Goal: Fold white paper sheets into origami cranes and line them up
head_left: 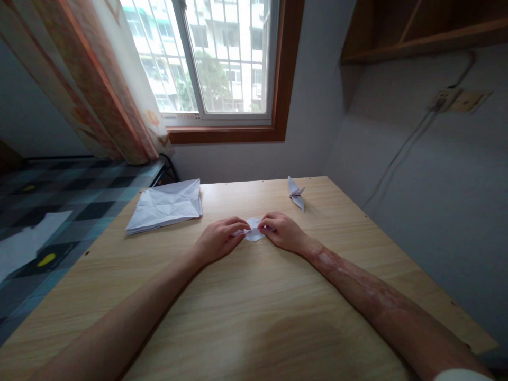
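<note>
A small folded piece of white paper [254, 234] lies on the wooden table between my two hands. My left hand [223, 236] pinches its left side, fingers closed around the edge. On the other side, my right hand [282, 230] grips the right edge between thumb and fingers. Both hands partly cover the paper, so its full outline is hidden. Beyond my right hand stands a folded paper crane [296, 194], touched by neither hand.
A stack of creased white paper sheets [169, 205] sits at the table's back left. The table [254, 317] meets the wall near a window [222, 58]. Left of it is a bed with a checked cover [103, 182] and loose paper [35, 238]. A cable [400, 145] hangs at right.
</note>
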`<state>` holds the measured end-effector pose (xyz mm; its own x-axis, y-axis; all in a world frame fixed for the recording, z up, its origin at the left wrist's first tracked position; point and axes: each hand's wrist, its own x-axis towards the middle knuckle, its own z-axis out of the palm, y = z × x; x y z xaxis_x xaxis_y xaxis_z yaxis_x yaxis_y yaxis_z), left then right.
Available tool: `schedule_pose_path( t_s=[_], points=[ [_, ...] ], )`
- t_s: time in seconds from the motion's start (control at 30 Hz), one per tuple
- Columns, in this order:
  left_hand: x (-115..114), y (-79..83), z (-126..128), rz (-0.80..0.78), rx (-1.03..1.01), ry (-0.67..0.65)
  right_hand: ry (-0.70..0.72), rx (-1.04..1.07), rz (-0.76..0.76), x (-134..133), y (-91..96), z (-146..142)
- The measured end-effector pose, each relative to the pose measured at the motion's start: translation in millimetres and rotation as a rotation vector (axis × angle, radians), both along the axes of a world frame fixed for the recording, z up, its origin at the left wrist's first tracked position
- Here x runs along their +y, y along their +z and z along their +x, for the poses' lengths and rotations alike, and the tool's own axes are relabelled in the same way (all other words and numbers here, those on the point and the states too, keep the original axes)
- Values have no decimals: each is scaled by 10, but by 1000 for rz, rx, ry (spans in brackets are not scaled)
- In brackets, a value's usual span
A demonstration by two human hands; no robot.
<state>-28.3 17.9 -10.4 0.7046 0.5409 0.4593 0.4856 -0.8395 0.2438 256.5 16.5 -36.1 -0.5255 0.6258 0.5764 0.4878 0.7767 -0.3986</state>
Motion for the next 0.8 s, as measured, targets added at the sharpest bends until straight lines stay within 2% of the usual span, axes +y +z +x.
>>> schedule_pose_path(
  t_s=[0.13,0.33,0.67,0.8],
  points=[
    [18,-3,4,-3,33,-102,32,-7,1,3,-14,4],
    [-30,56,69,42,59,-117,54,-20,-4,2,-6,11],
    [-83,107,83,26,124,-179,-20,-5,-99,7,-47,-19],
    [-116,149,90,16,165,-225,-60,27,-65,17,-38,-8]
  ],
)
